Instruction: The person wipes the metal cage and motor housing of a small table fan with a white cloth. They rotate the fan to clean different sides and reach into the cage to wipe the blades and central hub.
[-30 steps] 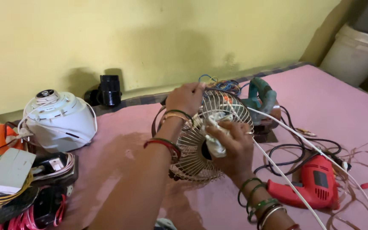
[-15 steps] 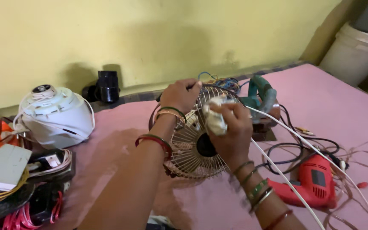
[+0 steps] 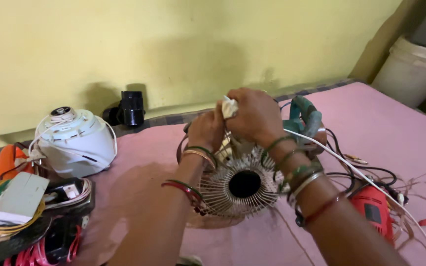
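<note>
Both my hands have climbed to the twelve o'clock rim of the wire fan guard (image 3: 240, 184): my right hand (image 3: 253, 116), which a second ago rubbed lower across the spokes, now pinches the crumpled white cloth (image 3: 230, 107) up top, while my left hand (image 3: 206, 129) grips the rim beside it. Wiping has reached the upper edge. Thin metal ribs radiate from a dark round hub. The guard stands on the pink bed (image 3: 395, 128); a red drill (image 3: 375, 209) lies at three o'clock.

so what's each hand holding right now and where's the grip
The left hand grips the wire fan guard at its upper rim. The right hand pinches a crumpled white cloth in its fingers, against the guard's top.
</note>
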